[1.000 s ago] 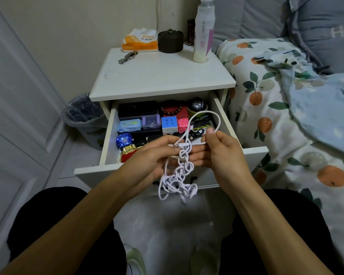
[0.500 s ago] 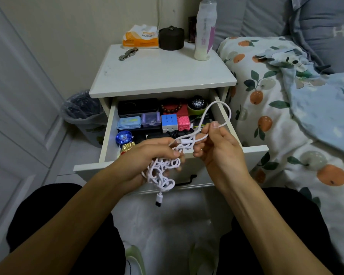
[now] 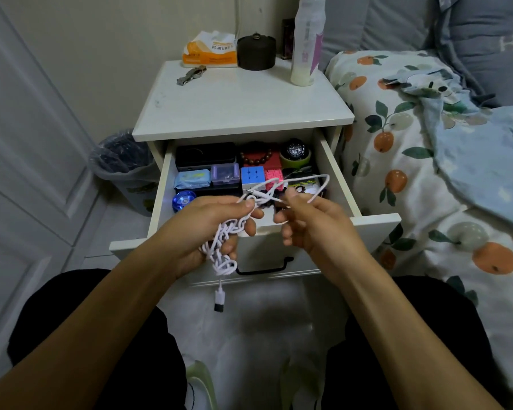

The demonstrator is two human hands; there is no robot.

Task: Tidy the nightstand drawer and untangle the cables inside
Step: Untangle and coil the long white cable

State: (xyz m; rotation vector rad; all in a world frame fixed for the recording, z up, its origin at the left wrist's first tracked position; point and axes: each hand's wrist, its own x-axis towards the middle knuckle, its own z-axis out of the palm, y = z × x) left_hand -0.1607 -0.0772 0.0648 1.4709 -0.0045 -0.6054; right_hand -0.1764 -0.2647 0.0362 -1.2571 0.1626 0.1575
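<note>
Most of our white charging cable is knotted, held above the open nightstand drawer. Our left hand grips the bundle; our right hand pinches a freed loop. Untangling has barely begun, though drawer items look arranged.

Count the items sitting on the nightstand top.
5 visible on the nightstand top: tissue pack back left, metal clip in front of it, dark round jar back centre, small dark bottle behind, tall white bottle back right. More could hide behind these.

Tangled white cable between both hands
</note>
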